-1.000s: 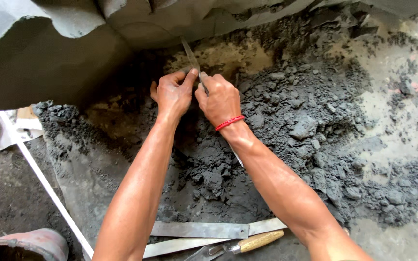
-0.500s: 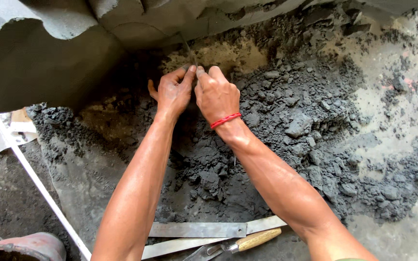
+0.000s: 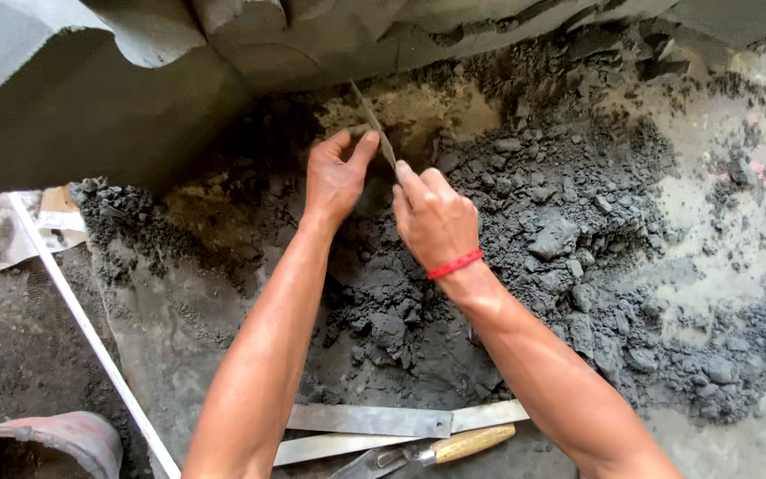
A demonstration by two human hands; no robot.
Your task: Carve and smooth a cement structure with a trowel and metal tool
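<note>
**dustymitts:** So the right hand (image 3: 436, 217) is pinched around the lower end of a thin metal blade (image 3: 372, 122), which slants up and away from the knuckles toward the grey moulded block (image 3: 90, 106) above. The left hand (image 3: 334, 177) sits just beside it, fingers curled loosely with the tips touching or nearly touching the blade's edge. I honestly can't tell if it's gripping or only steadying.

**grit_n_grout:** That bare fingertip on a thin edge is what I'd worry about. If the blade slips or twists in that crumbly stuff, my guess is it slides across the left fingers. The overhang of the block is close above both hands too, so a sudden jerk upward could scrape knuckles.

**dustymitts:** Agreed. Under and to the right of the hands there's a heap of dark grey mortar crumbs (image 3: 560, 239), loose and lumpy, so nothing firm to brace on.

**grit_n_grout:** And nearer the elbows: two flat metal straightedges (image 3: 374, 421) and a wooden-handled trowel (image 3: 454, 443) lying on the ground. Off past the left forearm there's a white pipe (image 3: 90, 333) and a bucket rim (image 3: 55, 435). Easy to knock when pulling back.
</note>
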